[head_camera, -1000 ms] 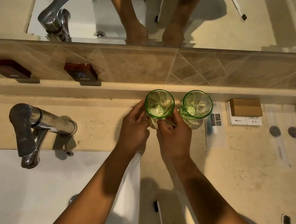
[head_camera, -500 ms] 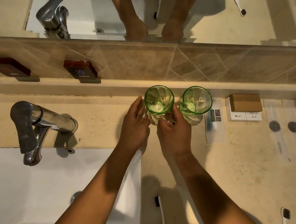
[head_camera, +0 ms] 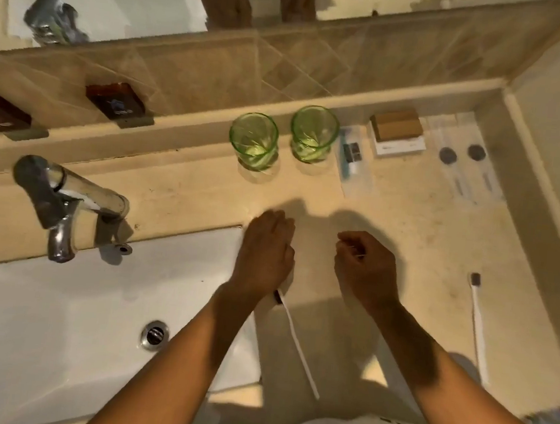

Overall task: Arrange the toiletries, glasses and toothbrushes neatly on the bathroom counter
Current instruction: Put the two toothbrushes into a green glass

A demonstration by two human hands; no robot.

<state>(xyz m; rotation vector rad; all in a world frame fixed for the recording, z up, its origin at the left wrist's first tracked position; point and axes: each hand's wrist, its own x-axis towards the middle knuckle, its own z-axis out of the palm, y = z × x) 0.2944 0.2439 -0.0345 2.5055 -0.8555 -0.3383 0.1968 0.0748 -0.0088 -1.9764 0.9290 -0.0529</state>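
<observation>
Two empty green glasses stand upright side by side at the back ledge of the counter, with no hand on them. My left hand hovers palm down by the sink's corner, fingers loosely spread, its heel over the dark head of a white toothbrush that lies on the counter. My right hand is beside it with the fingers curled in. A second white toothbrush lies to the right of it.
Right of the glasses lie a clear packet, a brown-and-white box and several flat sachets. The chrome tap and white sink are on the left. The wall corner closes the counter on the right.
Both hands have let go of the left glass and pulled back toward me to the counter's middle. Both glasses stay at the ledge. The camera has tilted.
</observation>
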